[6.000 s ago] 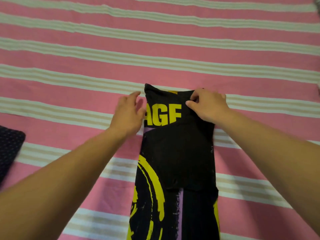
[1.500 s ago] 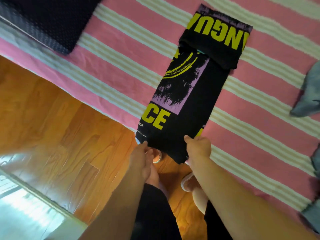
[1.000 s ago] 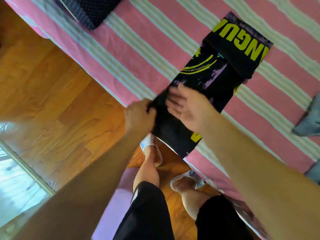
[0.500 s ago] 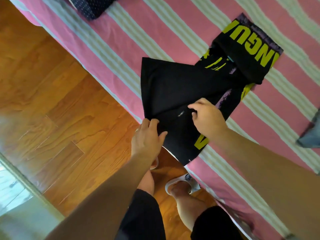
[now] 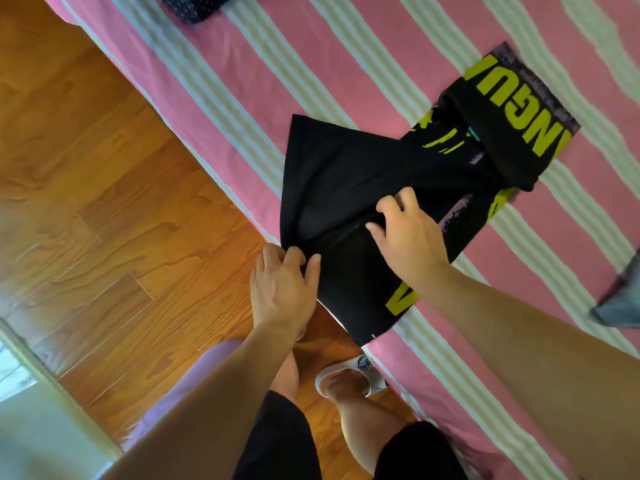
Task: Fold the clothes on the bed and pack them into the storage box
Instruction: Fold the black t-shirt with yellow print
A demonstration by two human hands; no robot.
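Both hands on one garment: left hand [image 5: 282,289] pinching the black printed T-shirt [image 5: 349,174] at the bed's [image 5: 242,81] near edge, right hand [image 5: 405,233] gripping a fold mid-strip. Far end already folded; near end half turned. Grey clothing [image 5: 620,303] at right edge unfolded. Storage box unseen, packing not begun.

Shirt [image 5: 353,174] on bed [image 5: 311,57], overhanging near edge.
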